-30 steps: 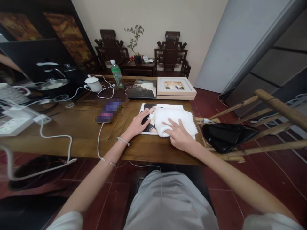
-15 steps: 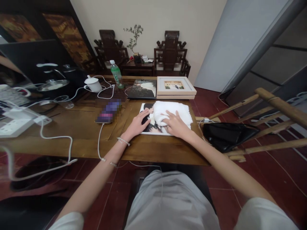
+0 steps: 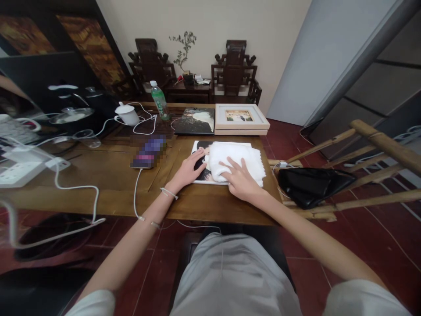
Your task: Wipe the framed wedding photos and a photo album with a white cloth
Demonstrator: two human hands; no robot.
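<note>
A photo print (image 3: 200,157) lies flat on the wooden table (image 3: 108,175). A folded white cloth (image 3: 239,158) covers most of its right part. My right hand (image 3: 240,181) presses flat on the cloth's near edge, fingers spread. My left hand (image 3: 188,169) rests on the photo's left edge, palm down, holding it in place. A white bracelet sits on my left wrist.
Beyond the photo lie a dark photo (image 3: 194,121) and a light wooden frame (image 3: 240,118). A phone (image 3: 148,152) on a cable, a green bottle (image 3: 159,101), a white cup (image 3: 126,115) and a power strip (image 3: 19,166) stand to the left. A black bag (image 3: 309,186) rests on bamboo bars at right.
My right hand slid the cloth away over the photo, then drew it back toward me. My left hand stayed on the photo's left edge.
</note>
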